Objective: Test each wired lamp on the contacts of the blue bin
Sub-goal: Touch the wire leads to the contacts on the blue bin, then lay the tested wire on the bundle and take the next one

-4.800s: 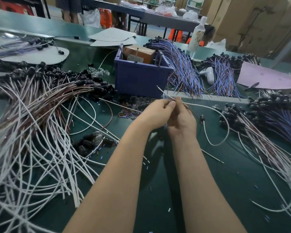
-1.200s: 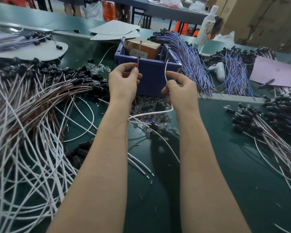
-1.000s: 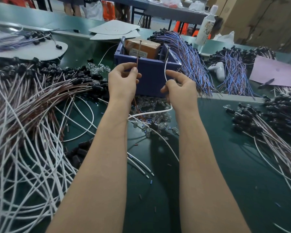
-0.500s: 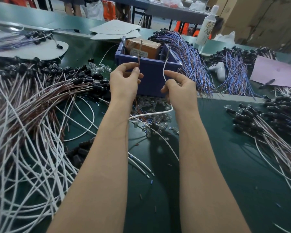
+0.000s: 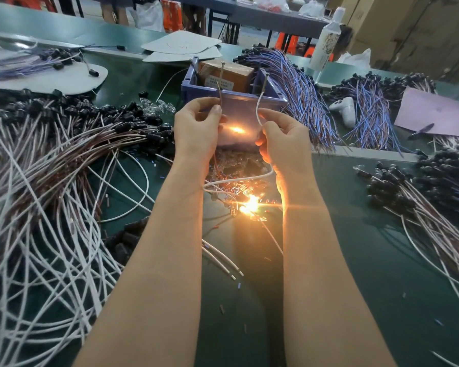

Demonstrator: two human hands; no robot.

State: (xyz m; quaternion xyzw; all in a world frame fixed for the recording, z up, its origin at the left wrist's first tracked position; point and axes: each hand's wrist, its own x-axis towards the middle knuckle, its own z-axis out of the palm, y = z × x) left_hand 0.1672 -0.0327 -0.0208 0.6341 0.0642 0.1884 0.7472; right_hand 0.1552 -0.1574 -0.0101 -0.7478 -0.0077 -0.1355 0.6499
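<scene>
Head view: left hand (image 5: 196, 128), right hand (image 5: 282, 144) raised, pinching wires (image 5: 257, 109) (lamp (image 5: 249, 205) lit).

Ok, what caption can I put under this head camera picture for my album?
Left hand and right hand hold two wires on the contacts of the blue bin; the lamp glows.

I am seeing two bare forearms, the left forearm (image 5: 154, 260) filling the frame at seven o'clock and the right forearm (image 5: 326, 260) at five. The left hand (image 5: 196, 128) and right hand (image 5: 284, 144) are showing bare, with nails trimmed short. Orange light is glowing along the right forearm's nine o'clock edge.
</scene>
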